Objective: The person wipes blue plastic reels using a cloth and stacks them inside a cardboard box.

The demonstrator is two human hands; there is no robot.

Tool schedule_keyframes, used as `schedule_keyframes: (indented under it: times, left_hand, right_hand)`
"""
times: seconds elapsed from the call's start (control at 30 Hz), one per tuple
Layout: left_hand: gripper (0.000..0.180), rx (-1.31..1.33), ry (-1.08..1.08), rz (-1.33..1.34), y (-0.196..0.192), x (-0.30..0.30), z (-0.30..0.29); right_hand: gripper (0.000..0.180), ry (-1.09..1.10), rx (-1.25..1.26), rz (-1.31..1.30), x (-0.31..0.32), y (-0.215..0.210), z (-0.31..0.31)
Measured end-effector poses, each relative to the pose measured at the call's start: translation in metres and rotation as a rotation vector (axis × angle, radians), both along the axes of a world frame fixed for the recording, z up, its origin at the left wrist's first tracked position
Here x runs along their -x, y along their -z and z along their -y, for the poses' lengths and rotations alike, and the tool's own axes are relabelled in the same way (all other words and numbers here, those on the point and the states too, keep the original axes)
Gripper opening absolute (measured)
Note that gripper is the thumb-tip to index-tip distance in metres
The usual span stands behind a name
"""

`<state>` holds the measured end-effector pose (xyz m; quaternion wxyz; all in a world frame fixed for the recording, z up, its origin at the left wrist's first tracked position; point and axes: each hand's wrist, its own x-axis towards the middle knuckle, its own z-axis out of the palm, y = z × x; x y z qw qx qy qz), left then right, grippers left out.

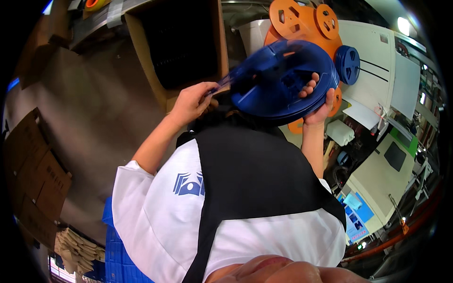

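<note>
In front of my chest I hold a stack of blue plastic reels (264,101), tilted, with round flanges and cut-out openings. My right hand (317,101) is closed on the stack's right side, its fingertips showing through an opening in the front flange. On the left, my left hand (193,101) pinches the edge of a blue reel (238,75) that is smeared by motion and seen nearly edge-on. How far this reel stands apart from the stack cannot be made out. Part of my left fingers is hidden behind the hand.
A tall open cardboard box (137,47) with a dark inside stands just beyond my left hand. Orange reels (288,19) and smaller blue reels (348,65) are by a white machine (373,42) at the far right. Flat cartons (40,174) and blue crates (118,254) are at the left.
</note>
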<state>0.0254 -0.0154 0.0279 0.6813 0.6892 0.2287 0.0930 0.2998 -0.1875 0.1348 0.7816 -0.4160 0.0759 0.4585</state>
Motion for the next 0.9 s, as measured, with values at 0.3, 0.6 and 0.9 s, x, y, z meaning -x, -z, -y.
schedule_keyframes:
  times: [0.3,0.6,0.9]
  left_hand:
    - [0.025,1.104,-0.627,0.364,0.021,0.048,-0.012]
    - [0.023,1.171,-0.774,0.419,0.036,0.061,-0.002]
    - [0.016,0.89,-0.915,0.236,0.047,0.063,-0.002]
  right_hand:
    - [0.042,-0.15,-0.218,-0.103,-0.005,0.022,0.019]
    - [0.039,-0.216,-0.228,-0.109,-0.013,0.027,0.013]
    - [0.037,-0.223,-0.203,-0.121,-0.019,0.03,0.017]
